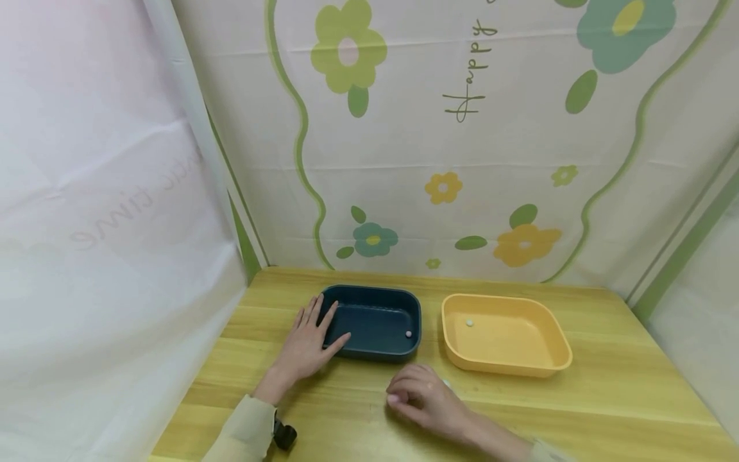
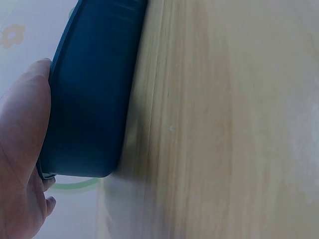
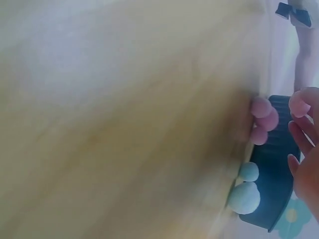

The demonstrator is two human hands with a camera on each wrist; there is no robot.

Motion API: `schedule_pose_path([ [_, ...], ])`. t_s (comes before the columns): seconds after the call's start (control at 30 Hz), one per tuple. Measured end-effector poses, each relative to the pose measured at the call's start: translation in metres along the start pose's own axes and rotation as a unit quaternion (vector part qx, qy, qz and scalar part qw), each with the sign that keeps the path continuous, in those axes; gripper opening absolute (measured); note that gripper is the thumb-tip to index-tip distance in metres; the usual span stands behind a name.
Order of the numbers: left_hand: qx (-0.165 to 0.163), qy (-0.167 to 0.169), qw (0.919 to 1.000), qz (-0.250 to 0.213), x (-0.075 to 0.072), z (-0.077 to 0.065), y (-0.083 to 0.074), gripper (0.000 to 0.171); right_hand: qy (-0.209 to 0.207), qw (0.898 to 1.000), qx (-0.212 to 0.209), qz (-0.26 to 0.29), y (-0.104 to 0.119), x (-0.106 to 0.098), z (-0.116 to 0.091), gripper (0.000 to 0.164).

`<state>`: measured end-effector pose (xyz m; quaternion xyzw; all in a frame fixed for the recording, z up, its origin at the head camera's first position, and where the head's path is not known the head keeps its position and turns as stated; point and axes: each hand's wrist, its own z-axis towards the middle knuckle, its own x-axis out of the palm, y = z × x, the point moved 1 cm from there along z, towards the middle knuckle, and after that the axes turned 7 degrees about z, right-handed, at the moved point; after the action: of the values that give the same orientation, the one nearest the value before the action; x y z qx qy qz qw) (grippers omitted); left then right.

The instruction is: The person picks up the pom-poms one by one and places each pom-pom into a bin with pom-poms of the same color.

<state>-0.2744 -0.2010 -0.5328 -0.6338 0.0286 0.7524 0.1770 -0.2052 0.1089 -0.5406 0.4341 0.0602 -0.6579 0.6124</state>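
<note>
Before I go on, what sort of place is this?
Probably a small screened-off tabletop workspace, perhaps arranged for recording: a flower-printed sheet hangs behind a wood-grain table, which holds a navy tray and a yellow tray.

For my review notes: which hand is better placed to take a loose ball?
Right hand, likely: it is nearer the pink balls, while the left hand rests on the blue tray.
</note>
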Motion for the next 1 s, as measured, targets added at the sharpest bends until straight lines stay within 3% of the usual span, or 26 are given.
schedule_pose_path([
  [0.3,0.001,0.005,1.0000,-0.006,0.000,0.001,0.000,0.089,-0.038,0.999,-0.031,-0.006,0.001,-0.011,0.008,0.016],
  [0.6,0.000,0.006,1.0000,-0.004,0.002,0.001,0.002,0.089,-0.054,0.998,-0.030,0.014,0.003,-0.027,0.018,0.027],
  [1.0,-0.006,0.013,0.9998,-0.015,0.001,0.000,-0.001,0.088,-0.073,0.997,-0.022,-0.005,0.001,-0.036,0.025,0.013],
])
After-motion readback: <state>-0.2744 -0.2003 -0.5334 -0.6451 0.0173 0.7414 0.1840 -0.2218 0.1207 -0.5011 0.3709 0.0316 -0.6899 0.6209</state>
